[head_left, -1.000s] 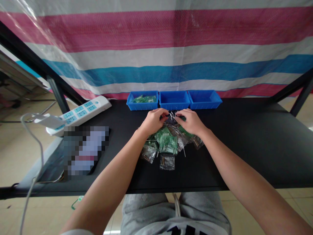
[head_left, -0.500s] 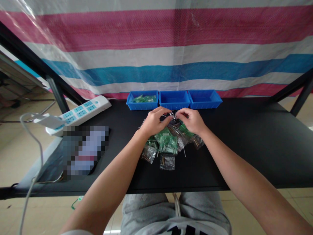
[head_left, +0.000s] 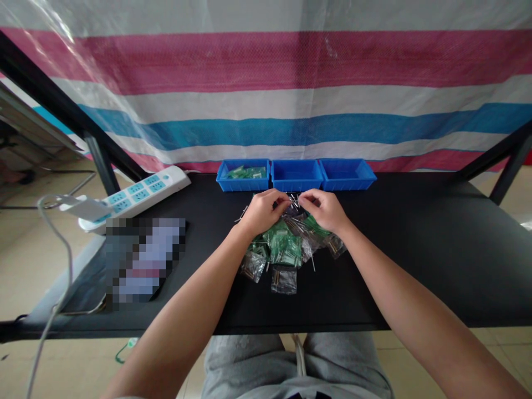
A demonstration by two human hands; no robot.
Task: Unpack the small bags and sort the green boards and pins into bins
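Note:
Above the far side of a mixed pile, my left hand [head_left: 267,210] and my right hand [head_left: 325,209] face each other with fingers pinched. Thin silvery metal pins [head_left: 294,200] show between the fingertips; exactly which of them each hand grips is too small to make out. Under and in front of the hands lie green packets [head_left: 285,244] and small clear plastic bags [head_left: 284,280] with brownish metal pieces inside. A loose thin pin [head_left: 313,262] sticks out at the pile's near edge. My palms and fingers hide part of the pile.
Three blue bins stand in a row behind the pile: the left bin [head_left: 243,187] holds green packets, beside the middle bin [head_left: 296,184] and right bin [head_left: 348,183]. A white power strip [head_left: 137,195] and a blurred phone-like object [head_left: 149,260] lie left on the black table [head_left: 428,249]. A striped sheet hangs behind.
The view has tilted slightly, so everything sits a little lower. My hands stay over the pile, fingertips still pinched close together, with small finger shifts around the pins.

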